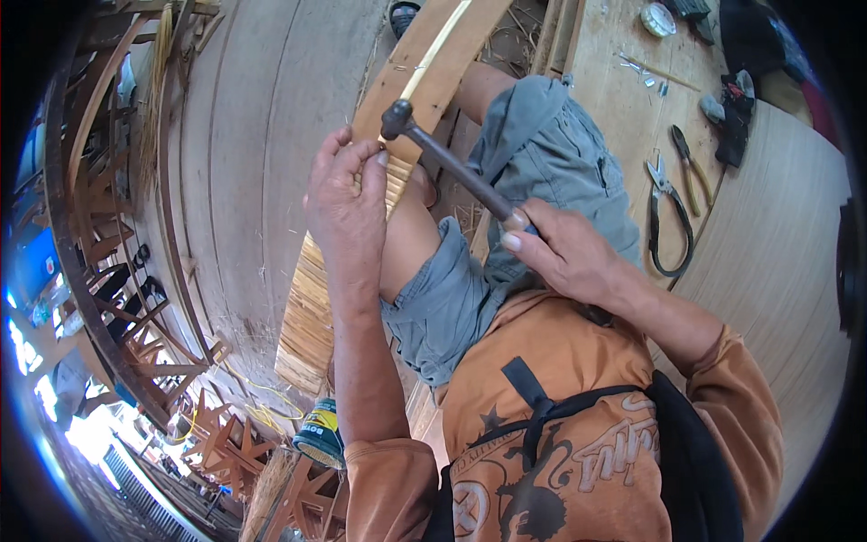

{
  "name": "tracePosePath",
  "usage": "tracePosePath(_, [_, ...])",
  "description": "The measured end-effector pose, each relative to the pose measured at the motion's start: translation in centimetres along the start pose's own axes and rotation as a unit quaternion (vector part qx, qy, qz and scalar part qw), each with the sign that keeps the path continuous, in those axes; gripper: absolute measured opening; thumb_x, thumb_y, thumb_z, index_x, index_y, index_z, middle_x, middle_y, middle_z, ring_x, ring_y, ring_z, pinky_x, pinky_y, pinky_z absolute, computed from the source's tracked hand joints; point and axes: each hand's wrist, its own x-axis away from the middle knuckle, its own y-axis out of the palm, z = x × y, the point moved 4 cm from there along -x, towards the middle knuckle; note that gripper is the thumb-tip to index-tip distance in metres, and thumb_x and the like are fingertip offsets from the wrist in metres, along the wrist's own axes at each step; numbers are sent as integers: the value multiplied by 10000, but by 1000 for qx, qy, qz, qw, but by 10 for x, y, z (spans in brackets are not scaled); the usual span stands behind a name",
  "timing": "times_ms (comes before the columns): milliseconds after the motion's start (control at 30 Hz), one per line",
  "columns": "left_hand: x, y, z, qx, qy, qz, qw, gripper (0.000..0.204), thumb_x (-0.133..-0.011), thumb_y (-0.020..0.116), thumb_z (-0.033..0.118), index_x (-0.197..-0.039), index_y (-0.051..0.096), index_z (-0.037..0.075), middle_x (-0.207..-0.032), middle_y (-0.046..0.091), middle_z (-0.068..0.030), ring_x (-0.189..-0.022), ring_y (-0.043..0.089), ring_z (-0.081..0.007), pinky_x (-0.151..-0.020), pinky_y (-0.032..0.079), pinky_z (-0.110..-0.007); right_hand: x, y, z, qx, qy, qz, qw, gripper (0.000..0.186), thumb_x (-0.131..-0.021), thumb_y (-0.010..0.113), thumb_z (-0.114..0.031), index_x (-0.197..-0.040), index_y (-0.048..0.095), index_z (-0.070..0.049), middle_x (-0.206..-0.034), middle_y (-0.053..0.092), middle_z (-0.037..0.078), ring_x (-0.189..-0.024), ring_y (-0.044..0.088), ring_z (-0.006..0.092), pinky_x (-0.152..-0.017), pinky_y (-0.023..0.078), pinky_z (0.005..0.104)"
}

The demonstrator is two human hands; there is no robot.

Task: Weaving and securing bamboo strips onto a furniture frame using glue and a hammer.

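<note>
My left hand is on a long wooden board, thumb and finger pinched at a tiny dark item, perhaps a nail, too small to make out. Thin pale strips cover the board's near part in rows, and a longer pale strip lies along its far part. My right hand grips the shaft of a metal hammer, whose head is just above my left fingertips, over the board.
To the right, a bench holds pliers, snips, a round container and small metal bits. A pale panel lies beside it. At left are stacked wooden frames, with a green container below.
</note>
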Motion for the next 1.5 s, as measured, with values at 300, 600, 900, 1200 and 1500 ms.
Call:
tracePosePath(300, [-1, -2, 2, -10, -1, -3, 1000, 158, -862, 684, 130, -1005, 722, 71, -1246, 632, -157, -1112, 641, -301, -960, 484, -381, 0, 4, 10, -73, 47, -20, 996, 352, -986, 544, -356, -961, 568, -7, -744, 574, 174, -687, 594, 280, -658, 467, 401])
tracePosePath(600, [-1, -2, 4, 7, -5, -14, 1000, 152, -882, 655, 115, -1006, 709, 46, -1274, 611, -189, -1161, 614, -309, -989, 465, -388, -4, 3, 20, -82, 45, -30, 995, 322, -983, 559, -341, -976, 576, -20, -757, 588, 132, -686, 588, 259, -662, 471, 381])
tracePosePath(900, [4, -3, 12, -157, 50, -84, 983, 565, -799, 737, 372, -1242, 576, 62, -1339, 549, -201, -1225, 539, -380, -1041, 387, -474, 7, 0, 23, -66, 35, -15, 997, 314, -981, 570, -349, -977, 574, -35, -768, 580, 114, -678, 569, 239, -652, 469, 367])
tracePosePath(1200, [-2, -1, 15, -245, -17, -127, 961, 910, -722, 754, 568, -1305, 458, -65, -1197, 571, -259, -1137, 563, -400, -927, 447, -506, 1, -1, 17, -71, 37, -27, 996, 296, -978, 577, -332, -973, 559, -36, -772, 579, 120, -690, 590, 233, -649, 473, 362])
tracePosePath(1500, [0, 4, 19, -264, 26, -81, 961, 881, -723, 746, 567, -1286, 475, -55, -1104, 596, -236, -1047, 585, -400, -869, 461, -505, 3, -7, -14, -78, -82, 51, 992, 280, -962, 598, -288, -987, 551, -13, -764, 564, 117, -683, 580, 243, -639, 468, 353])
